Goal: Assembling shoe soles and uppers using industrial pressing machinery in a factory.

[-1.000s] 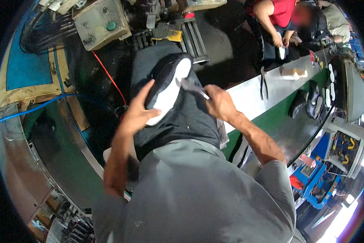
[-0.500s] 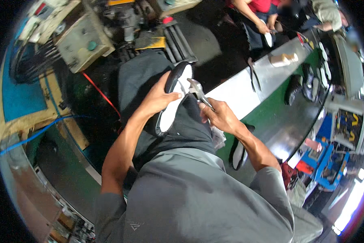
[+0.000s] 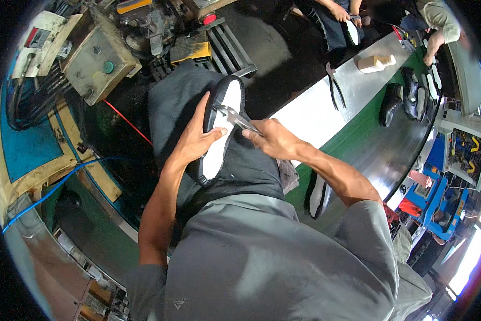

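A black shoe upper (image 3: 212, 163), its white sole side facing up, rests on my thigh with the toe pointing away from me. My left hand (image 3: 197, 136) grips its left side, thumb lying across the white bottom. In my right hand (image 3: 275, 138) is a pair of metal pincers (image 3: 239, 120), fingers wrapped round the handles. The tool's curved head touches the shoe's bottom, near the left edge of the forefoot. Whether the jaws are closed on the material, I cannot tell.
To my right runs a metal bench (image 3: 310, 120) with other pincers (image 3: 334, 88) and a cream bottle (image 3: 371, 64). Several black shoes (image 3: 393, 104) stand on a green conveyor. Another person's hands (image 3: 347, 16) hold a shoe ahead. A machine control box (image 3: 98, 64) is at left.
The pincers' head has moved left across the white bottom to the shoe's left edge, my right hand following. A co-worker's arm now reaches toward the shoes at far right.
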{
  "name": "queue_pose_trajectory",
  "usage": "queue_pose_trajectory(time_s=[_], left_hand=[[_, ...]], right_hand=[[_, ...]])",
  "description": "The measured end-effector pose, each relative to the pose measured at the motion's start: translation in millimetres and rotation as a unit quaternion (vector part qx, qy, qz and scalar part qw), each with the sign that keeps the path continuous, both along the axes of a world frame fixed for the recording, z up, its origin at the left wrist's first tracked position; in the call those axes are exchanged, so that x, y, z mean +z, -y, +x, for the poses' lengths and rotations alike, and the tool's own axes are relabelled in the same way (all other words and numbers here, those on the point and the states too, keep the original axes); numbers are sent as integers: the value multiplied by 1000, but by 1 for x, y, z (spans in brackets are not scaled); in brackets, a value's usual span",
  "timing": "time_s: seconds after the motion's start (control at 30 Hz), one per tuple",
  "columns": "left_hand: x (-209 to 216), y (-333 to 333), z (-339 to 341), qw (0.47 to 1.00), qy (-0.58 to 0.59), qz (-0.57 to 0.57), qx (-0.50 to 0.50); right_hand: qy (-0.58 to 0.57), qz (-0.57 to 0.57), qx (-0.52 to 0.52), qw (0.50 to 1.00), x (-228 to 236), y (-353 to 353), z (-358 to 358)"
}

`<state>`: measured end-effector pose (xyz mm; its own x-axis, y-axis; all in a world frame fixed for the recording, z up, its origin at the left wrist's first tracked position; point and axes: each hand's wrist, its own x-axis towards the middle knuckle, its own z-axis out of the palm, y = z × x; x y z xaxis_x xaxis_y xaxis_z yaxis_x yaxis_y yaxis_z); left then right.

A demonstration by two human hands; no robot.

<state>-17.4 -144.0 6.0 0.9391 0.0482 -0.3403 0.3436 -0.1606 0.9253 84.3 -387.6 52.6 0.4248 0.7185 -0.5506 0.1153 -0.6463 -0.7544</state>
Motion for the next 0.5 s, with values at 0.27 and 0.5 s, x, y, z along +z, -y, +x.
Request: queue_pose_trajectory(time_s=[0.27, 0.5], left_hand=[[4, -6, -4, 999, -10, -39, 14], [-2, 0, -5, 999, 42, 0, 20]], right_hand=[[-21, 117, -143, 983, 5, -11, 21], [-109, -29, -33, 993, 9, -4, 12]])
